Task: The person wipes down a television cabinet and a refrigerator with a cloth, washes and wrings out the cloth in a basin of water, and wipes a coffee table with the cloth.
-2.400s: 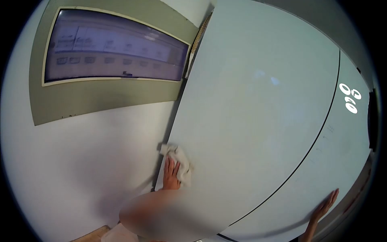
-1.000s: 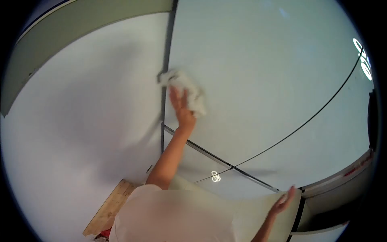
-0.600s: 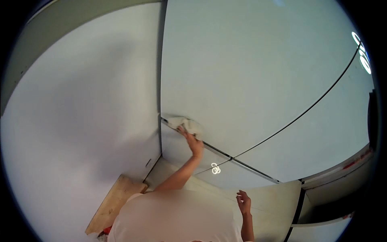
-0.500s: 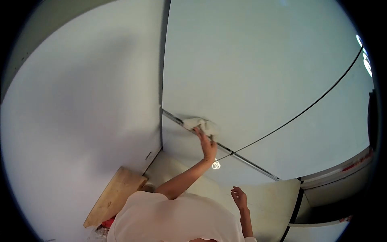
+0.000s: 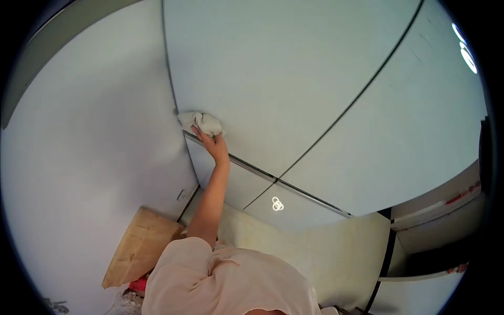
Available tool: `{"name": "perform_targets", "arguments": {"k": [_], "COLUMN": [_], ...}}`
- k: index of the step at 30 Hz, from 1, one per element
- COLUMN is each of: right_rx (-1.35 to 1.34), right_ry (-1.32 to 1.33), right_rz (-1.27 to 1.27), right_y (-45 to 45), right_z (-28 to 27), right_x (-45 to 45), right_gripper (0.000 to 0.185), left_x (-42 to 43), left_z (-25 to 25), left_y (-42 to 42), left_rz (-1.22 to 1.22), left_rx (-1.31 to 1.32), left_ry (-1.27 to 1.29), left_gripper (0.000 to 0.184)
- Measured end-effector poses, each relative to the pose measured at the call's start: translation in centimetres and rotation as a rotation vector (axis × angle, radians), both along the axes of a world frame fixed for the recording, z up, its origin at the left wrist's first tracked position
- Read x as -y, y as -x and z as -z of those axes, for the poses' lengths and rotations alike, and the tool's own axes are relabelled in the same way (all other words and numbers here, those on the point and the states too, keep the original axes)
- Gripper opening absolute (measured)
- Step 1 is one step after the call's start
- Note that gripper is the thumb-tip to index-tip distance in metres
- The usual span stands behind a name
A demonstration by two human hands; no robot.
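Note:
My left hand (image 5: 214, 146) is closed on a pale cloth (image 5: 202, 123), its fingers pressing it flat. The cloth lies against the glossy light cabinet door (image 5: 294, 79), at its lower left corner beside the white wall. Just beneath my hand runs a dark metal strip (image 5: 252, 167) along the door's bottom edge. My left arm is stretched out far from the body. My right hand is out of sight.
A wooden board (image 5: 137, 244) leans at the lower left, with a red item (image 5: 138, 285) and clear plastic beside it. A socket (image 5: 181, 195) sits on the wall. Open shelves (image 5: 436, 212) stand at the right. Ring-shaped lights (image 5: 277, 204) reflect off the lower panel.
My left hand has slid the cloth leftward along the door's lower edge to the corner by the wall. My right hand has dropped out of view. The camera view has shifted.

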State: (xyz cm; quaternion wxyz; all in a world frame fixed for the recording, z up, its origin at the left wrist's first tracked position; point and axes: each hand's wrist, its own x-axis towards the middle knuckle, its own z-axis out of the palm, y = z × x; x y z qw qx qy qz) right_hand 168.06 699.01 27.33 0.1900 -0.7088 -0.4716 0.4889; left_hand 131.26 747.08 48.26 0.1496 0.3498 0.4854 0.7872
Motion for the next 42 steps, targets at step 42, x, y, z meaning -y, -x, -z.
{"name": "perform_targets", "arguments": {"k": [42], "right_rx": [0.205], "right_ry": [-0.046], "right_rz": [-0.044], "right_y": [8.9], "right_z": [8.8], "right_x": [10.4], "right_gripper": [0.018], "left_x": [3.5], "left_z": [10.8], "left_y": [3.4], "left_rz": [0.293], "left_rx": [-0.352], "left_ry": [0.303], "left_gripper": [0.051]}}
